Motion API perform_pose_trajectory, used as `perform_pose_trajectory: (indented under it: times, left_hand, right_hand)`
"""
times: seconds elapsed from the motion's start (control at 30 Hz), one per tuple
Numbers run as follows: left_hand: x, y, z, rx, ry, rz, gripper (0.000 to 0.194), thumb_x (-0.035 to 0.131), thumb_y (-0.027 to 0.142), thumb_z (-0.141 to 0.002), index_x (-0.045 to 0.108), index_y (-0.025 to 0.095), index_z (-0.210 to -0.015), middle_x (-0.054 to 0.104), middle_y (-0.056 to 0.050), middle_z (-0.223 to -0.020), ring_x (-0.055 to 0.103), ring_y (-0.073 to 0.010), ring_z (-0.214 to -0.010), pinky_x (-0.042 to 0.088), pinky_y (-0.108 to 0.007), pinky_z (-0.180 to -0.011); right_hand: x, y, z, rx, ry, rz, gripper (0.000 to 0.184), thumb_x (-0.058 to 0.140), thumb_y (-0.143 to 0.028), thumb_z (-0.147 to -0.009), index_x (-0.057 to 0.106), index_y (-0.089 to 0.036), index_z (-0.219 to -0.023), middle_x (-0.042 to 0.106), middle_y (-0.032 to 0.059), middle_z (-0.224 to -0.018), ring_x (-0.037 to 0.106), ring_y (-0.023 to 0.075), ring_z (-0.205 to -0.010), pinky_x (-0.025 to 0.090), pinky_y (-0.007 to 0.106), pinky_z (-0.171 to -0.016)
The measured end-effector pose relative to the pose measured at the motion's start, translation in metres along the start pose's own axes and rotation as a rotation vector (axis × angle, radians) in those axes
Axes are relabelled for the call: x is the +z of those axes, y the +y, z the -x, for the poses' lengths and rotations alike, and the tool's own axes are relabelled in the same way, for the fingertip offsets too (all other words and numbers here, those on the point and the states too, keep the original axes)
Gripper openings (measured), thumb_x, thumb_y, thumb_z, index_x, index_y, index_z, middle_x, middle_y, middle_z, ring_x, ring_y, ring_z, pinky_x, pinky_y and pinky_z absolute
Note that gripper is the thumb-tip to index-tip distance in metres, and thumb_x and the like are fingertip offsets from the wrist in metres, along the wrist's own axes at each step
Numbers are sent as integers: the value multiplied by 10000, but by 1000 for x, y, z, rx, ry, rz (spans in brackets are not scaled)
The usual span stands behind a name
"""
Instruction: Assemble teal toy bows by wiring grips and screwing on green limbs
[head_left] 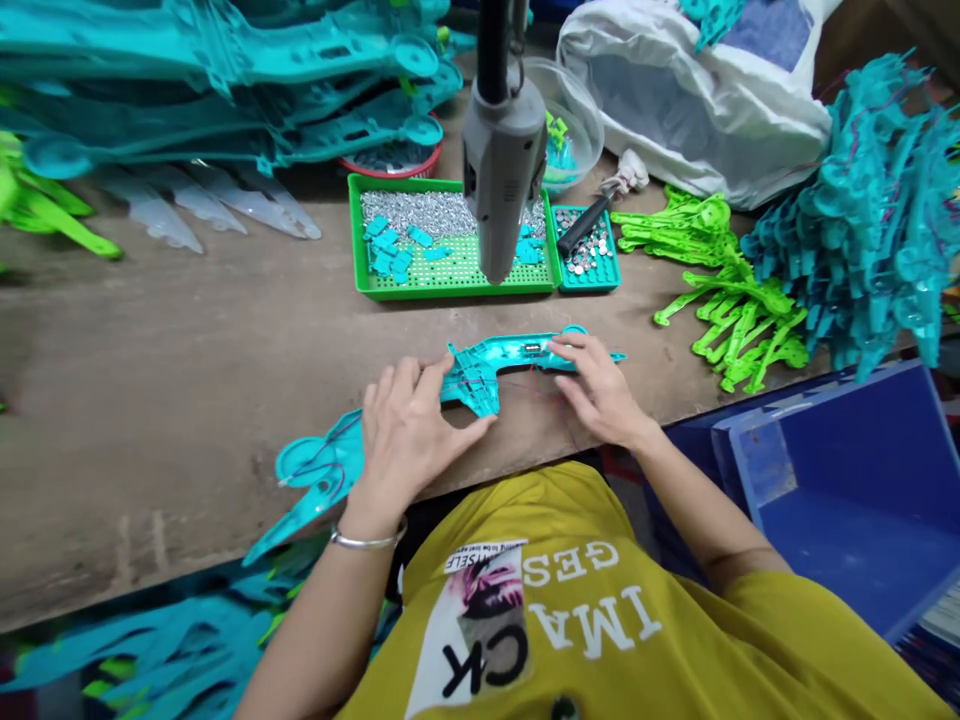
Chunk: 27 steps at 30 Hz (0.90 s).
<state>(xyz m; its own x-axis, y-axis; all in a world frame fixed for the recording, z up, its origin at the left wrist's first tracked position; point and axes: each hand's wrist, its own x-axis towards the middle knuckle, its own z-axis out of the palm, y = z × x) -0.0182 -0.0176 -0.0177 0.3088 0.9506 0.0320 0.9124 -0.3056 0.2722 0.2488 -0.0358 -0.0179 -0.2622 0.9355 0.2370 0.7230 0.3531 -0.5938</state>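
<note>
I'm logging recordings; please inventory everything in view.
Plastic shell: one, turquoise, front centre
Table: one, brown, across view
Tray: one, green, central
Metal bits: many, silver, in tray
Tabs: many, turquoise, in tray
Screwdriver: one, grey, hanging above tray
Box: one, teal, right of tray
Discs: many, silver, in box
Tool: one, black handle, across box
Strips: about four, clear, back left
Basket: one, red, behind tray
Tub: one, clear, behind tray
Sack: one, white, back right
Small parts: many, lime, left and right
Large parts: many, turquoise, back left, right, below
Bin: at least one, blue, lower right
Shirt: one, mustard, bottom
Bracelet: one, silver, left wrist
Left hand: one, bare, on shell
Right hand: one, bare, at shell
</note>
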Motion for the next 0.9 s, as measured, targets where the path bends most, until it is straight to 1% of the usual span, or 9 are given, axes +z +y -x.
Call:
perform_pose_trajectory:
  times: [0.07,0.13,0.3,0.37,0.47,0.53,0.67,0.8,0.9]
  left_hand:
    - [2,-4,-2,-2,-32,-2,749,758,595,-786,612,156,-1375,629,-144,-1113,600,-378,-1038,455,-443,-824]
    - [4,-8,-3,-7,-48,9,752,754,594,-792,600,174,-1396,632,-148,-1141,595,-383,-1054,454,-448,-837]
    - [0,-7,1,57,48,73,800,784,614,-780,571,193,-1426,599,-185,-1319,553,-420,-1187,447,-493,-925]
    - [-4,6,5,118,150,139,772,765,603,-815,552,186,-1430,582,-193,-1364,550,-400,-1213,448,-492,-948]
    - [-5,37,10,234,283,229,476,678,460,-936,605,204,-1330,646,-146,-1236,593,-309,-1096,457,-444,-912]
    - [-3,59,12,299,288,235,291,637,359,-972,661,218,-1225,675,-113,-1157,593,-278,-1033,442,-423,-877]
    - [4,77,9,265,250,216,144,592,291,-994,711,210,-992,702,-87,-1050,573,-266,-964,401,-419,-824]
    - [6,69,5,132,182,395,208,550,324,-1015,700,214,-922,682,-67,-979,577,-243,-940,410,-416,-853]
    - [4,65,2,43,92,571,199,547,322,-1002,695,223,-913,653,-55,-979,589,-225,-967,432,-409,-905]
  right_hand:
    - [-12,4,11,-4,62,-26,317,493,-109,-948,646,-211,-1207,728,87,-1095,695,207,-983,576,383,-891]
    - [-17,6,24,-11,85,34,302,500,-52,-888,658,-217,-1086,746,65,-966,711,210,-903,588,370,-841]
    - [3,10,40,-37,84,113,213,591,-116,-903,690,-216,-1063,780,98,-1081,728,252,-991,605,429,-902]
    - [11,9,38,-42,111,106,161,579,-119,-929,688,-219,-994,788,81,-992,731,237,-920,613,409,-849]
    - [13,2,32,-60,125,58,157,575,-114,-936,658,-218,-1019,777,62,-919,740,207,-845,621,353,-779]
    - [10,-7,28,-70,117,10,201,592,-128,-933,631,-228,-1103,779,57,-974,757,188,-852,629,322,-772]
    - [5,-24,25,49,159,-213,246,652,-191,-929,579,-252,-1156,778,47,-1031,774,163,-857,649,300,-793]
    - [8,-34,18,252,181,-604,303,721,-291,-901,538,-254,-1140,785,45,-1009,772,158,-878,651,323,-840]
    - [11,-39,10,376,180,-795,336,776,-348,-857,546,-255,-1085,785,30,-969,763,148,-868,636,320,-848]
